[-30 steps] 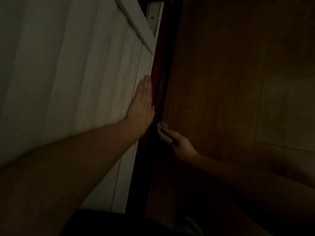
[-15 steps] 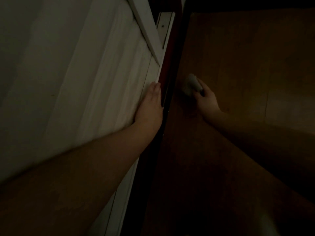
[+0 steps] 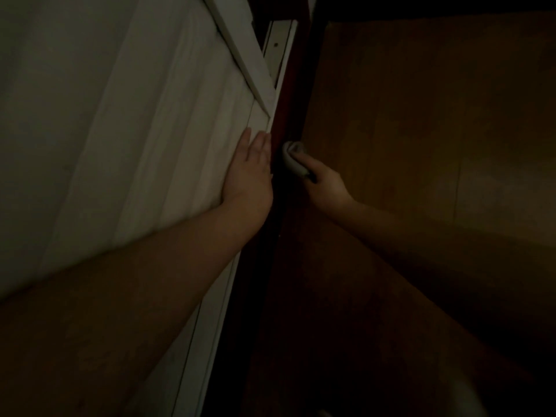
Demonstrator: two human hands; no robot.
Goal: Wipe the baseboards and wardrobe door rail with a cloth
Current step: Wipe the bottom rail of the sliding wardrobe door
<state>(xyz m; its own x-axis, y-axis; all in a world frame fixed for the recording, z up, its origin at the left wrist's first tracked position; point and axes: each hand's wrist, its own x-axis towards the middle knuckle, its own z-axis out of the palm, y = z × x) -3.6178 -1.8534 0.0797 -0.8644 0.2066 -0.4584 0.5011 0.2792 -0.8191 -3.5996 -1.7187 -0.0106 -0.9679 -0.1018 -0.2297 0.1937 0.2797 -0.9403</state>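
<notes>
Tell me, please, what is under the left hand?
The left hand lies flat on the white wardrobe door; the panel beneath the palm is covered. Beside it, the right hand holds the cloth.

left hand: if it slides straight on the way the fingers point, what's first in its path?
The left hand lies flat on the white wardrobe door; straight ahead it would likely meet the raised diagonal strip crossing the panel, though the dim light hides its height.
</notes>
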